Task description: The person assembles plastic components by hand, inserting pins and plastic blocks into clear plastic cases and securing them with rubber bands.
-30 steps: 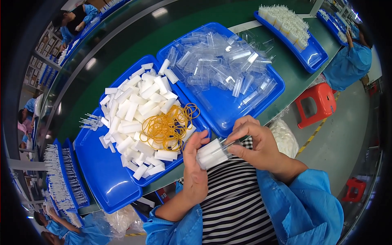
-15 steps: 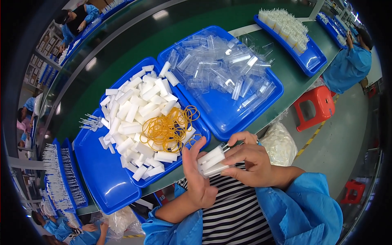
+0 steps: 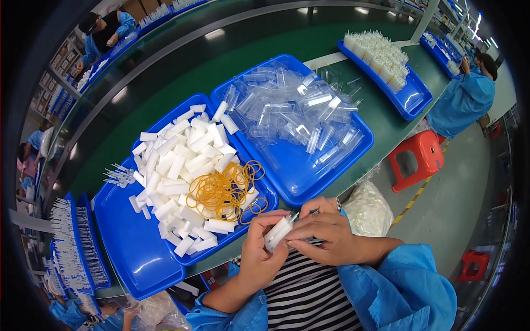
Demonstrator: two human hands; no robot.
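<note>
In front of my striped top I hold a small bundle of white blocks with thin transparent tips poking out at its upper end. My left hand is closed round the bundle's left side, thumb and fingers pressing on it. From the right, the bent fingers of my right hand pinch its upper end, near the tips. Just beyond, a blue tray holds a heap of white foam-like blocks with yellow rubber bands lying on top. Transparent plastic pieces fill much of a second blue tray.
Several thin transparent stems lie at the heap's left edge. Racks of white-tipped pieces stand at far left; another blue tray of bundles sits at back right. A red stool and a plastic bag are right. Co-workers sit around.
My left hand's fingers, spread upright before, have closed round the bundle. My right hand has stayed on its upper end. The whole view has shifted slightly.
</note>
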